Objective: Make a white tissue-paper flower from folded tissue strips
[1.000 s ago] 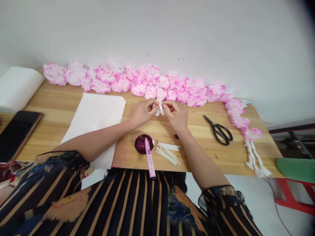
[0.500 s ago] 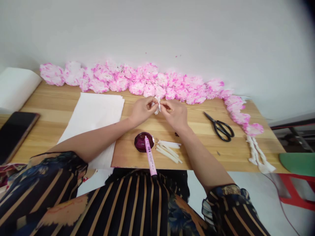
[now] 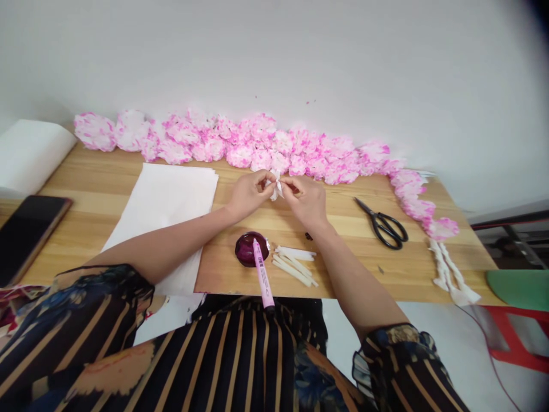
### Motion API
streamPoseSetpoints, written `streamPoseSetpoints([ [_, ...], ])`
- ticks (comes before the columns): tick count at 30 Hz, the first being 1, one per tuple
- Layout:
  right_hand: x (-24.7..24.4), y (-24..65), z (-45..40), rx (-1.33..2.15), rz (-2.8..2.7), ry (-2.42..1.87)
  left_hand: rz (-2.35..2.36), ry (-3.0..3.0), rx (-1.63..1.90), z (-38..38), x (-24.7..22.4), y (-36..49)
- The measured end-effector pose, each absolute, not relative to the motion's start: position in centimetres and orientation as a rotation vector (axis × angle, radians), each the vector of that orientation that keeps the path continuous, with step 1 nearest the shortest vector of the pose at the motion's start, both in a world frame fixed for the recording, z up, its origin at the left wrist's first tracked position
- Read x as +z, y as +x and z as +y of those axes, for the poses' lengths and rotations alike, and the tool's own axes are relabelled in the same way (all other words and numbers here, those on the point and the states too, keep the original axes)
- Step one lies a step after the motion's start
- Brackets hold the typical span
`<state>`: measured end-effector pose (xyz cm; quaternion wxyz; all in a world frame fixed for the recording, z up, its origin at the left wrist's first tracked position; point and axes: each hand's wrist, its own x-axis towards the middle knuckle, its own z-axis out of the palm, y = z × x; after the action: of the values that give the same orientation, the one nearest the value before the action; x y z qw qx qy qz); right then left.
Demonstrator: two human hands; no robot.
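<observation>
Between my two hands is a small crumpled piece of white tissue paper [image 3: 277,191]. My left hand [image 3: 252,191] pinches it from the left with thumb and fingertips. From the right, my right hand [image 3: 305,197] pinches the same piece, fingers bent. Just behind the hands runs a long row of pink-and-white paper flowers [image 3: 240,154]. In front of them, nearer my body, a marker pen [image 3: 263,277] rests with its tip over a small dark dish [image 3: 245,252] of purple ink. Several pale thin sticks [image 3: 294,266] lie to the right of the dish.
White paper sheets [image 3: 171,186] lie under my left forearm. Black scissors [image 3: 381,223] rest right of my right hand. A phone [image 3: 30,234] and a white paper roll [image 3: 32,154] are at the left. Twisted white paper strips [image 3: 444,266] lie by the right edge, near a green-and-red stool [image 3: 517,289].
The white tissue paper between my fingertips looks slightly more spread on the right side. Both hands keep their pinch in nearly the same place. The view has shifted a little.
</observation>
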<state>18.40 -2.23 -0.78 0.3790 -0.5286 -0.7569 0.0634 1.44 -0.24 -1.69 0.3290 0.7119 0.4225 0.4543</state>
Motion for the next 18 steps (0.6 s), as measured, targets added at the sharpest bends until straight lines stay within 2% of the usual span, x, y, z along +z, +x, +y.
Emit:
streamPoseSetpoints([
  [10, -0.32, 18.26, -2.62, -0.090, -2.020, -1.417, 1.118, 1.910, 1.146, -0.21, -1.61, 1.46],
  [18, -0.52, 18.41, -2.51, -0.133, -2.015, -1.434, 1.112, 1.879, 1.141, 0.08, -2.15, 1.57],
])
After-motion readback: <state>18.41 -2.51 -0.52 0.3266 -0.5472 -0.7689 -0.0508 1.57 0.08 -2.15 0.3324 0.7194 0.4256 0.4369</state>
